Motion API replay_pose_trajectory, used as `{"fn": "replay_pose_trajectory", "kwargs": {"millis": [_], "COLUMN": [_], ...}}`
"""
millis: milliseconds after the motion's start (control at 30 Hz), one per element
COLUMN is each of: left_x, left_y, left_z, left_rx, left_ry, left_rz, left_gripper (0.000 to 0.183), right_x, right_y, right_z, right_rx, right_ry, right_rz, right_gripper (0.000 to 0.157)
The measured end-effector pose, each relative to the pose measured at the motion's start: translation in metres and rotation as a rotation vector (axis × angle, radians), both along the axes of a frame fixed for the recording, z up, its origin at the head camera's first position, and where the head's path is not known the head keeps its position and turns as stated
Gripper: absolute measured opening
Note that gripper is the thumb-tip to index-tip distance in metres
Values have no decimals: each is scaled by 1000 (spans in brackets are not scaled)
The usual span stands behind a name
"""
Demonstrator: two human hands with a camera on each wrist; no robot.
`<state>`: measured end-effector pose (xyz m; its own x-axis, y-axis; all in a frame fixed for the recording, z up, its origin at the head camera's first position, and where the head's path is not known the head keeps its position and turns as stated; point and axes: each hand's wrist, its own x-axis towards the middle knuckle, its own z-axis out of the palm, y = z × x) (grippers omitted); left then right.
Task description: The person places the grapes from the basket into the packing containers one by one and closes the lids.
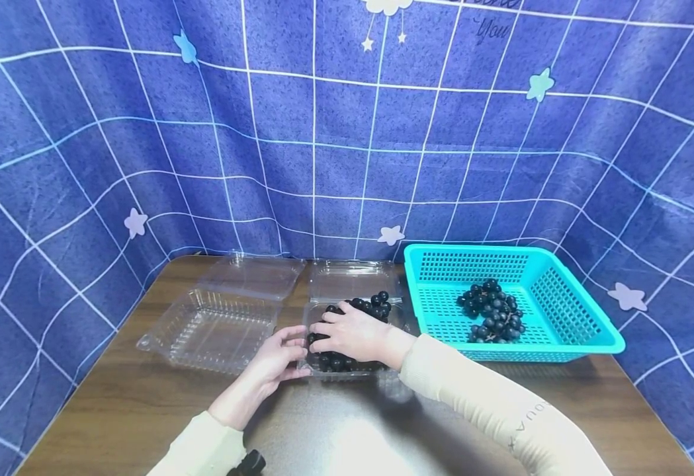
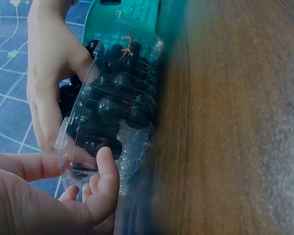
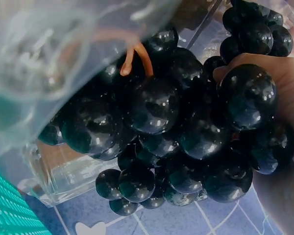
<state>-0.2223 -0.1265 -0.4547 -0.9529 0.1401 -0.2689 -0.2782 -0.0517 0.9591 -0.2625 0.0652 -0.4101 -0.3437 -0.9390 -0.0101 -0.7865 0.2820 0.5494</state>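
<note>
Black grapes (image 1: 380, 307) fill a clear plastic container (image 2: 137, 132) at the middle of the table. My right hand (image 1: 352, 334) lies over the grapes from above, with its fingers bent around part of the bunch. In the right wrist view the grapes (image 3: 154, 105) appear large and glossy, with an orange-brown stem (image 3: 137, 56) among them. At the container's left end, my left hand (image 1: 278, 357) pinches the wall and rim between thumb and fingers. The right hand's fingertips are partly hidden by the grapes and the container.
A turquoise basket (image 1: 519, 348) on the right bears more black grapes (image 1: 492, 311). To the left stands a second clear container (image 1: 216, 330), its lid (image 1: 257, 274) folded back. The lid (image 1: 352, 279) of the middle container lies behind it. A blue patterned curtain (image 1: 347, 165) hangs behind the table.
</note>
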Motion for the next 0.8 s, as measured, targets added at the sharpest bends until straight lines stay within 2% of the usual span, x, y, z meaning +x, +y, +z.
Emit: {"fn": "replay_pose_trajectory", "kwargs": {"millis": [400,800], "left_x": [1,1], "left_y": [-1,-1], "left_z": [1,1], "left_rx": [-2,3], "left_ry": [-1,-3], "left_rz": [-15,-3], "left_gripper": [57,58], "right_x": [3,9], "right_y": [2,9], "right_z": [3,15], "right_rx": [11,2], "right_ry": [-43,-127], "right_rz": [1,6], "right_gripper": [63,65]}}
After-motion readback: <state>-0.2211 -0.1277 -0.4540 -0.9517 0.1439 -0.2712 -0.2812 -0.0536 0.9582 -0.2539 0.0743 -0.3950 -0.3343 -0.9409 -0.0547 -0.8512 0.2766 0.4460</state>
